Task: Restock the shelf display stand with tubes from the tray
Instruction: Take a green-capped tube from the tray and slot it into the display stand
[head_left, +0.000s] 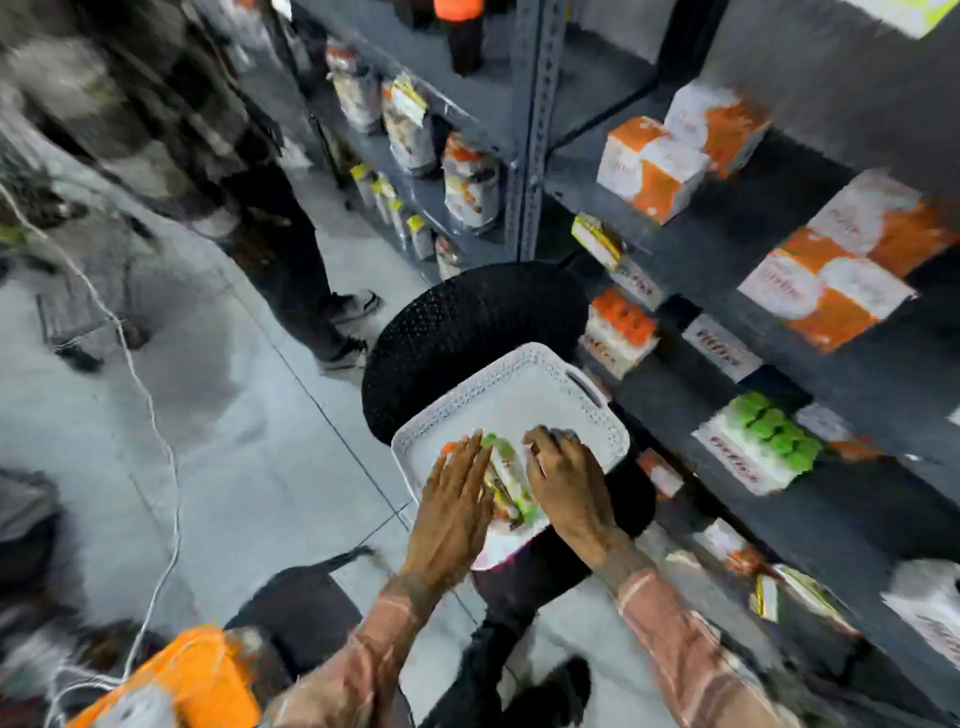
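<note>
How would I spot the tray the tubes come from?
Find the round black stool standing beside the dark shelving. On it sits a white tray with a perforated rim, both hands over its tubes. Nothing else nearby is white, flat and open-topped.

I saw a white tray (524, 384) resting on a black round stool (467, 322). At the tray's near end lay a small heap of tubes (506, 480), blurred. My left hand (454, 512) lay flat with fingers spread on the heap's left side; my right hand (566, 480) curled over its right side. Right of the tray stood the grey shelf (727, 244), carrying a display stand (761, 441) of green-capped tubes.
</note>
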